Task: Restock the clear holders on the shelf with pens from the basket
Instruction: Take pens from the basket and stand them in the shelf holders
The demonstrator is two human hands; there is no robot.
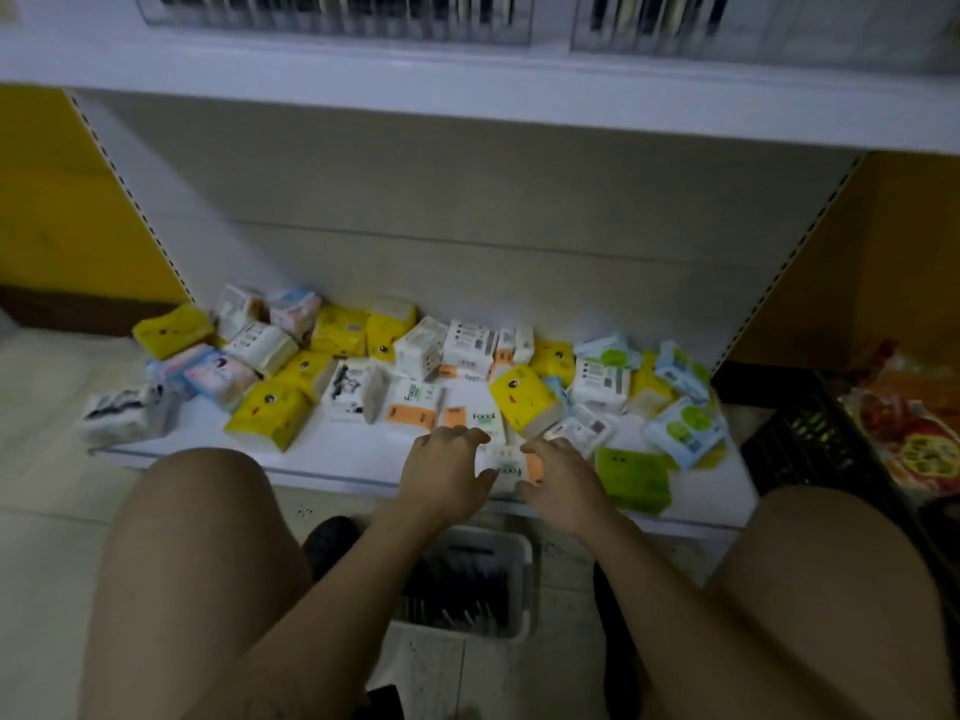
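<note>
tissue pack (506, 467), soft, between left grip (441, 475), right grip (563, 483)

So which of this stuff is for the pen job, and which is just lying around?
For the job: clear holders up top, floor basket, pens in it.
Just lying about: scattered tissue packs, the white-and-orange pack held by left hand and right hand, black crate.

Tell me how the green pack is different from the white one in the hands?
The green pack is bright green; the white pack has orange patches. The green pack lies untouched, while the left hand and right hand grip the white pack. Both lie on the low shelf.
</note>
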